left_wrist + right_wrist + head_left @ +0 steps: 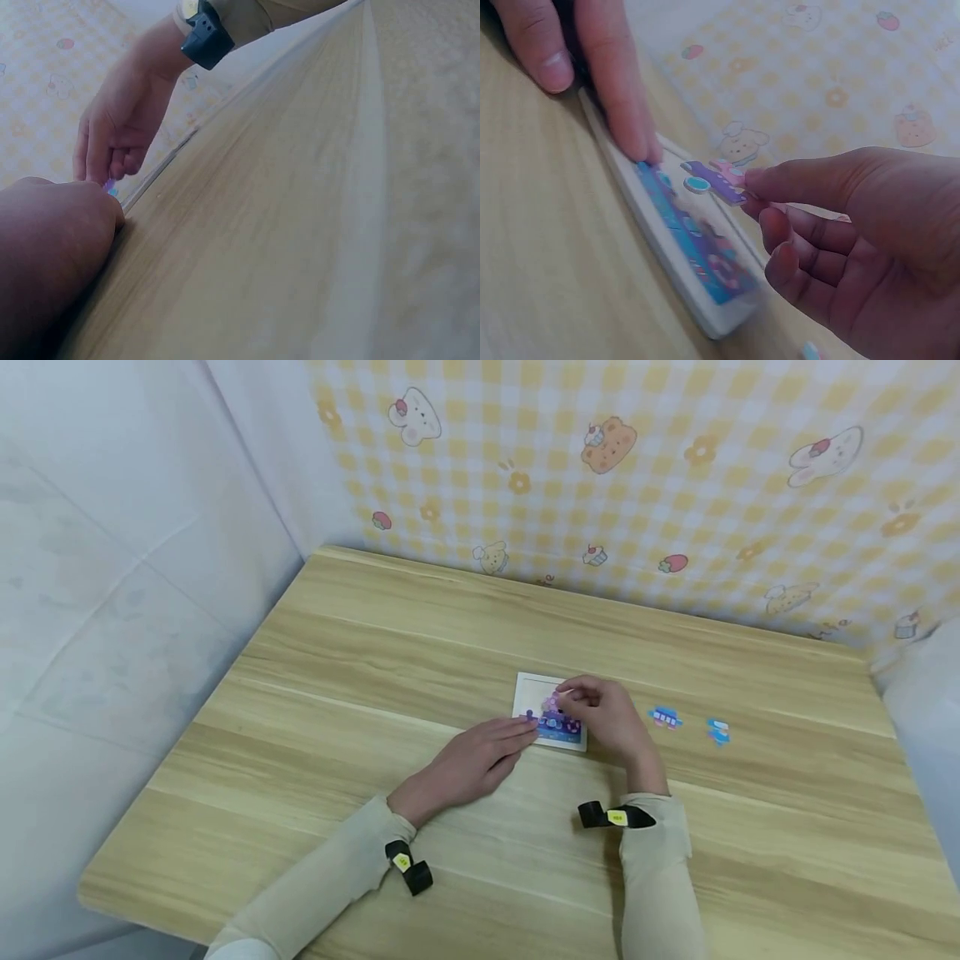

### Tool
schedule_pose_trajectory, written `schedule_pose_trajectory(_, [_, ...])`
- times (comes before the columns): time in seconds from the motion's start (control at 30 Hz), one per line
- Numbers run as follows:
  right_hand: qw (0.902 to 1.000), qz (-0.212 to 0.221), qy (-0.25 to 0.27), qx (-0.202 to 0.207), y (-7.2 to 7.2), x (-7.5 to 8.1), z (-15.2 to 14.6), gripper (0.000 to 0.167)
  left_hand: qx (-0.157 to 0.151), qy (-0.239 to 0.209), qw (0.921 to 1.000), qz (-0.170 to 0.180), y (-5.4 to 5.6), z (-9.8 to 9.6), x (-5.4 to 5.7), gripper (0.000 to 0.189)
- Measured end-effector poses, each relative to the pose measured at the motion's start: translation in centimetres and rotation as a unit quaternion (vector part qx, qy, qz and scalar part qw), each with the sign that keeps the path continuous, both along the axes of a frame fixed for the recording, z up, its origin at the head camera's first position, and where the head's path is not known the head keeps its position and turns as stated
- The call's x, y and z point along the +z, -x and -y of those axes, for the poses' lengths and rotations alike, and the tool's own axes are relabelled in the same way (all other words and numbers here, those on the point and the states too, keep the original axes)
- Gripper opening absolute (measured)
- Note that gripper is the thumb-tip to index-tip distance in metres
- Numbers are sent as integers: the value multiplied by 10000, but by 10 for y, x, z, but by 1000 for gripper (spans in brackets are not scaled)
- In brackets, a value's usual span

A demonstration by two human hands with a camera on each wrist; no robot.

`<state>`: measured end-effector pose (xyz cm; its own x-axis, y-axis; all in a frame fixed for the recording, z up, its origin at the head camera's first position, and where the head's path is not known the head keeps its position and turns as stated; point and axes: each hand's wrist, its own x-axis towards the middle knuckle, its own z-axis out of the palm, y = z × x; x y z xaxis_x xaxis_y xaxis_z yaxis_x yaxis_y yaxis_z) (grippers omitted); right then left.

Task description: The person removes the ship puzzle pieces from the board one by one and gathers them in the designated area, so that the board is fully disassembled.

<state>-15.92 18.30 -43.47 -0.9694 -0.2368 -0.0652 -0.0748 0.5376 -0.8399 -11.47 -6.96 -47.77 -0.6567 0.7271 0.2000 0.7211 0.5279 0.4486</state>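
From where I sit, what counts is how the pink-and-purple puzzle piece lies against the white puzzle tray: it is over the tray, beyond the blue-and-purple strip of fitted pieces along the near side, with white tray floor showing to its left. The right hand is the nearer one and pinches the piece at its right end between thumb and fingers, so its long axis runs leftward from the fingertips, out over the tray. In the right wrist view it looks tilted; I cannot tell whether any edge touches down. My left hand reaches in from the near left, fingers straight and side by side, the tips resting on the left end of the fitted strip and hiding part of it. The hands stand just apart, the piece near the gap between them. The right hand also covers the tray's far right corner from the head camera. Farther right on the tabletop, well clear of the tray, lie a blue-and-pink loose piece and a mostly blue loose piece, with the right hand between them and the tray. A checked cloth hangs behind the far edge.
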Motion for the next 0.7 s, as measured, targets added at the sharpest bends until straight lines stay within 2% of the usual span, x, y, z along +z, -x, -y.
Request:
schedule_pose_trajectory(0.27, [9992, -336, 3, -220, -18, 8, -40, 28, 68, -108, 9998, -130, -1, 1, -2, 43])
schedule_pose_trajectory(0.47, [9981, -263, -147, -532, -38, 15, -79, 28, 73, -106, 9998, -155, 0, 2, -4, 42])
schedule_pose_trajectory(0.7, [9971, -149, -225, -718, -50, 16, -121, 28, 103, 4, 9999, -128, 1, -1, -3, 43])
